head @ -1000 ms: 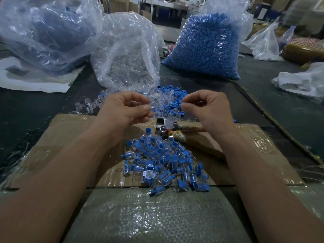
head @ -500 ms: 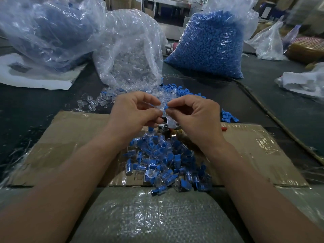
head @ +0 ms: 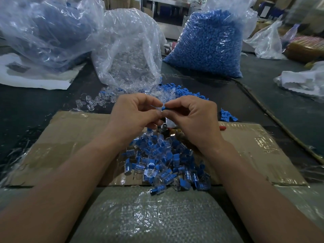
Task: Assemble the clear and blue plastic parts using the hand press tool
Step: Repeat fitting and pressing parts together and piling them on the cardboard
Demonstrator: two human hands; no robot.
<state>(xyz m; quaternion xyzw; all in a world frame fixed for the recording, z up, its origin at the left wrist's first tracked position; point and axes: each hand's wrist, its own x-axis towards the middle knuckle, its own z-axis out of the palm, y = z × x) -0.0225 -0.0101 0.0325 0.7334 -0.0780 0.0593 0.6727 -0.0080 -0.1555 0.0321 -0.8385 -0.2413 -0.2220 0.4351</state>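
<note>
The left hand [head: 135, 116] pinches a small clear plastic part [head: 159, 109] and the right hand [head: 189, 118] pinches a small blue plastic part [head: 164, 108]. Their fingertips meet above the brown cardboard sheet [head: 70, 137]. The blue piece points left into the clear one, with its long axis roughly sideways. Fingers hide most of both. A heap of joined clear-and-blue pieces [head: 163, 160] lies on the cardboard just below.

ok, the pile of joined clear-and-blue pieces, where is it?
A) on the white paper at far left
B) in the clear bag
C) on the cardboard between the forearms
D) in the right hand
C: the pile of clear-and-blue pieces lies on the cardboard between the forearms, just below the left hand and right hand, which pinch a clear part and a blue part.
</note>
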